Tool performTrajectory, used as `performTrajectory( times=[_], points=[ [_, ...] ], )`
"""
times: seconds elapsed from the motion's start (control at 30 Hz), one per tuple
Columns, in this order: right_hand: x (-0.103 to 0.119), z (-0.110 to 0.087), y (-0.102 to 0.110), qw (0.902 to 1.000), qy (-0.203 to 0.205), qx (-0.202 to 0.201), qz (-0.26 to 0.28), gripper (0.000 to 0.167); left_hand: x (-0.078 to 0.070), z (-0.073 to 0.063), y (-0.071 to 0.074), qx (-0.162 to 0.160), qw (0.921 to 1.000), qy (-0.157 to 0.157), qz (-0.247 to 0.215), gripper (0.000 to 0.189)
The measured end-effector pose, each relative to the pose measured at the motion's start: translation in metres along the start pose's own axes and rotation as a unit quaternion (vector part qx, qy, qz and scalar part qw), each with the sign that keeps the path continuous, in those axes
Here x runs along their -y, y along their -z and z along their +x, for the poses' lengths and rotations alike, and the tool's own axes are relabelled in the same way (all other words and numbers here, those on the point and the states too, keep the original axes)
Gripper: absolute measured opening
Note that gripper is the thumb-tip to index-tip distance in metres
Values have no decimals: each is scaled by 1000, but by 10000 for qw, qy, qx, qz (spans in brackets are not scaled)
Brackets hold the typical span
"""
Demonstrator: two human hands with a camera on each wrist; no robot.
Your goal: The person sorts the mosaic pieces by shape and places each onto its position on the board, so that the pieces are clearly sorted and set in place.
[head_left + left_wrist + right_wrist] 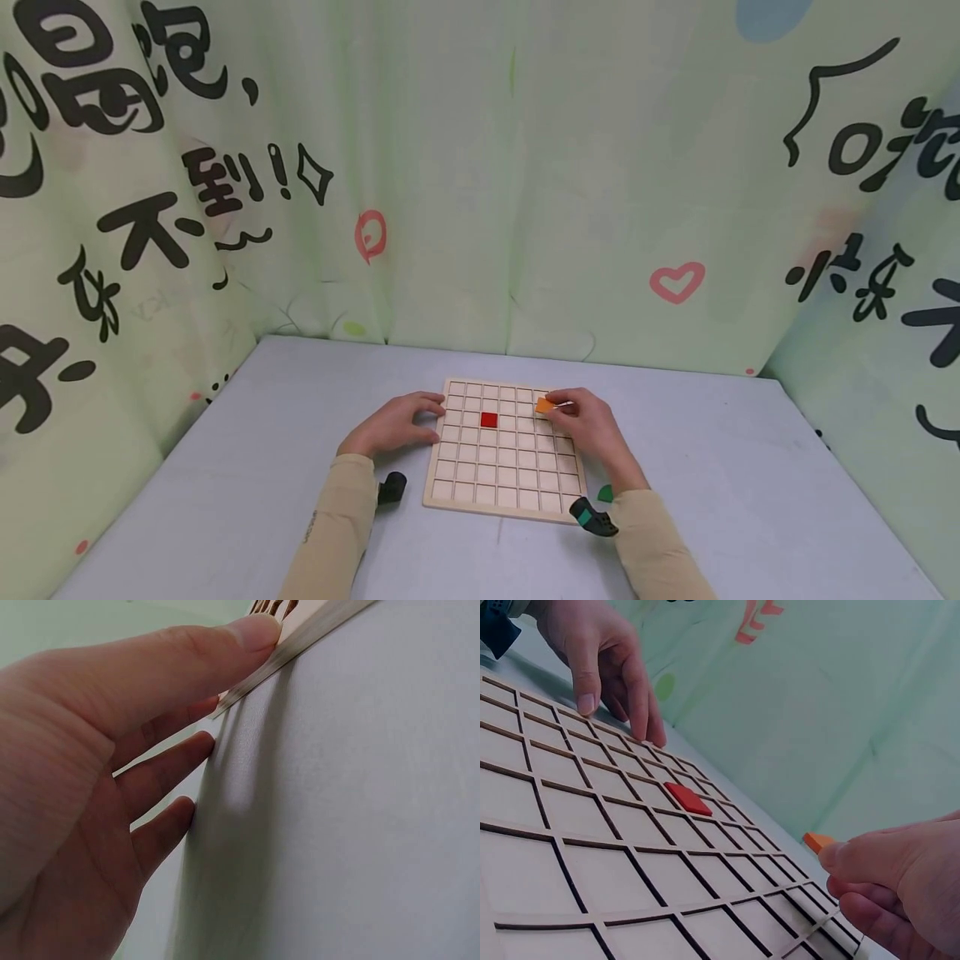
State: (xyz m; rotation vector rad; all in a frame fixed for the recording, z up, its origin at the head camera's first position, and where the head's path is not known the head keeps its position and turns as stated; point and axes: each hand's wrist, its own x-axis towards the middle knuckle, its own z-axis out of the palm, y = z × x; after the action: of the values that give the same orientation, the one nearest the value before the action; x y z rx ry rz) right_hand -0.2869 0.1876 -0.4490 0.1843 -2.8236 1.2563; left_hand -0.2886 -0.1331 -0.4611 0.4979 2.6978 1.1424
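Note:
A wooden grid board (487, 498) lies flat on the table. One red square tile (489, 420) sits on it, in the upper part left of centre. My right hand (592, 421) pinches an orange square tile (544, 405) between thumb and fingers, raised over the board's far right part; the right wrist view shows this orange tile (817, 841) at the fingertips. At the board's left edge rests my left hand (397, 423), its thumb (255, 631) touching the rim and its fingers extended. Whatever lies under the right hand is hidden.
A green piece (605, 493) lies right of the board, partly covered by the right sleeve (656, 533). Dark wrist devices show by the left sleeve (337, 508) and the right one. A printed curtain (510, 183) stands behind and beside the white table (225, 500).

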Motion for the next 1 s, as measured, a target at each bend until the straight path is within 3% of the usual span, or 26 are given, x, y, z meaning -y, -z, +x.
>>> performTrajectory(
  times=[0.47, 1.0],
  points=[
    [4, 3, -16, 9998, 25, 161, 72, 27, -1, -1, 0, 3, 10000, 3, -24, 35],
    [17, 1, -34, 9964, 636, 512, -245, 23, -1, -1, 0, 18, 10000, 17, -13, 36]
  ],
)
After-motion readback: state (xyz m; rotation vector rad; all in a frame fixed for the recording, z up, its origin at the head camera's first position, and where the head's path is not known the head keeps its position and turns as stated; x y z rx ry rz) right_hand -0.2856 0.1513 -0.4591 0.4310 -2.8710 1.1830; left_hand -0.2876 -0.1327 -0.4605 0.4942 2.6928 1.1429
